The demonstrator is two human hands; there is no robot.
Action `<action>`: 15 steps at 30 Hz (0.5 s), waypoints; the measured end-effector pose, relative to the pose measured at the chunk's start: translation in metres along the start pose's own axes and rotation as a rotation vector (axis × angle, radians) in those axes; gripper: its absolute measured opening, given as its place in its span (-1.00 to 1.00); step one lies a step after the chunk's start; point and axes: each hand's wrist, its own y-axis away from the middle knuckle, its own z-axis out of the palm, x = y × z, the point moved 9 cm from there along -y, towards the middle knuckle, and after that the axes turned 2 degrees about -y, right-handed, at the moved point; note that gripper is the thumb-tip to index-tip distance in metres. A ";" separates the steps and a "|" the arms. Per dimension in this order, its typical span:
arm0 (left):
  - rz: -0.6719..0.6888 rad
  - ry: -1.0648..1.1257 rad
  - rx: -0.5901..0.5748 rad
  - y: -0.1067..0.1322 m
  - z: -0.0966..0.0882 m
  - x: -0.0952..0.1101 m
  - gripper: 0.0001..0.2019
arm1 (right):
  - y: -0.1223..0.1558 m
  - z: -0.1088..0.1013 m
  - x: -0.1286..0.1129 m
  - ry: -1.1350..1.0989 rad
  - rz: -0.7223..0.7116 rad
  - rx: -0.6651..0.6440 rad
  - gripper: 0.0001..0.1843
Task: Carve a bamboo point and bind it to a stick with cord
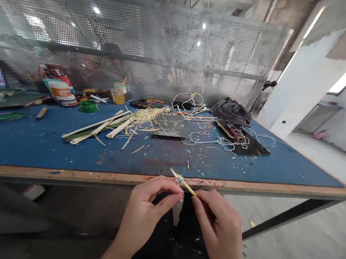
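A thin, pale bamboo stick (190,190) with a pointed tip is pinched between the thumb and fingers of my right hand (218,222). White-and-dark string (180,179) is wound in a small knot around the stick near its pointed end. Just below that knot, the thumb and forefinger of my left hand (147,210) are pressed together, with a small white bit of what looks like the string's end at the fingertips. Both hands are over my lap, at the table's near edge.
On the blue table (43,149) lie bamboo strips (99,129), a heap of shavings (146,118), a dark plate (170,127) and loose string (201,141). Behind them are a grey cloth (231,110), paint tubs (62,93) and a perforated metal screen (166,47).
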 end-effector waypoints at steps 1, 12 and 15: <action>-0.021 0.030 -0.014 -0.001 0.001 -0.001 -0.94 | 0.000 0.001 0.001 0.016 0.002 -0.008 -0.84; -0.199 0.332 0.006 -0.026 -0.005 -0.031 -0.94 | -0.113 -0.038 0.028 0.675 -0.037 0.031 -0.74; -0.182 0.350 -0.011 -0.030 -0.008 -0.028 -0.87 | -0.188 -0.069 0.074 0.883 0.095 0.088 -0.72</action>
